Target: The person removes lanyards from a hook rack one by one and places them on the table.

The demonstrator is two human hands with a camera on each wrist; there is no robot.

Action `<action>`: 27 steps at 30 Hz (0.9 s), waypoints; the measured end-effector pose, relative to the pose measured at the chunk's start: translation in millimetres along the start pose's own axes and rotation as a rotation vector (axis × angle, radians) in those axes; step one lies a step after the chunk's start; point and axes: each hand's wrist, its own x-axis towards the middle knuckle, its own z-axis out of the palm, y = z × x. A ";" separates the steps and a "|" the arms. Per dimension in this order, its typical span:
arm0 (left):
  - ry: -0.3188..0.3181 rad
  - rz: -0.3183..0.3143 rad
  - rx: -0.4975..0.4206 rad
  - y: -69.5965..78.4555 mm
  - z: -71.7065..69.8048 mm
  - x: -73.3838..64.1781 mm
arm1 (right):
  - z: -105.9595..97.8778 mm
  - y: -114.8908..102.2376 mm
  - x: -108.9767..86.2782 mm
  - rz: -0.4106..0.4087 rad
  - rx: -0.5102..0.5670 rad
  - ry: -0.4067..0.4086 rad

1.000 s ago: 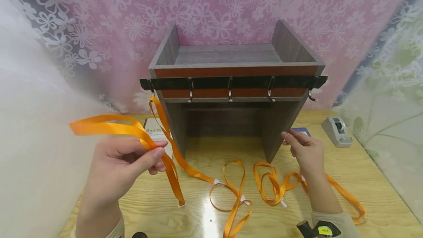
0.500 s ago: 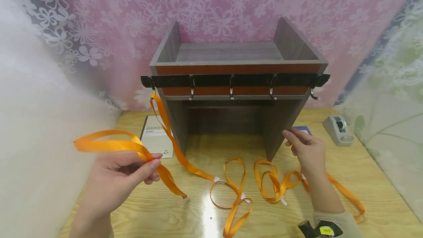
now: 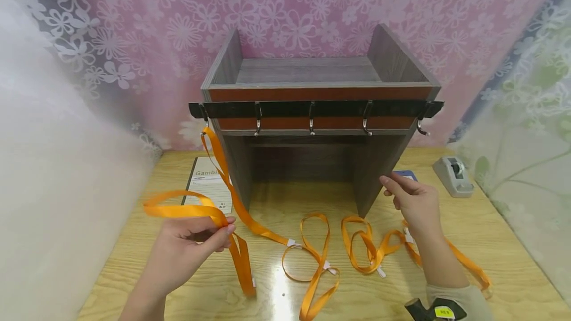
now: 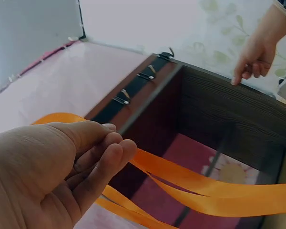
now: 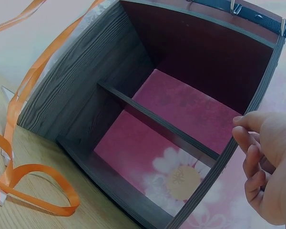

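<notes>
My left hand (image 3: 192, 246) pinches an orange lanyard (image 3: 245, 266) between thumb and fingers. One loop of its ribbon bends off to the left, and the other end hangs toward the tabletop. A second orange lanyard (image 3: 220, 155) hangs from the leftmost hook (image 3: 206, 123) of a grey wooden shelf unit (image 3: 312, 71), its lower part trailing onto the table. My right hand (image 3: 415, 207) is at the front edge of the unit's right side panel (image 5: 224, 157), fingertips right at that edge and fingers loosely bent. No lanyard shows in it.
Along the unit's front runs a black hook rail (image 3: 285, 109) with several metal hooks. More orange lanyards (image 3: 370, 246) lie looped on the wooden table (image 3: 134, 261). A notebook (image 3: 207, 189) is at left; a blue-edged card (image 3: 406, 174) and tape dispenser (image 3: 454, 177) are at right.
My left hand has moved right and down with the lanyard, whose loop has swung along and whose hanging end is lower. My right hand stays at the panel edge.
</notes>
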 end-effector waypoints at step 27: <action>0.053 -0.113 -0.019 -106.3 34.7 -30.7 | 1.6 0.2 -1.3 0.015 0.022 -0.002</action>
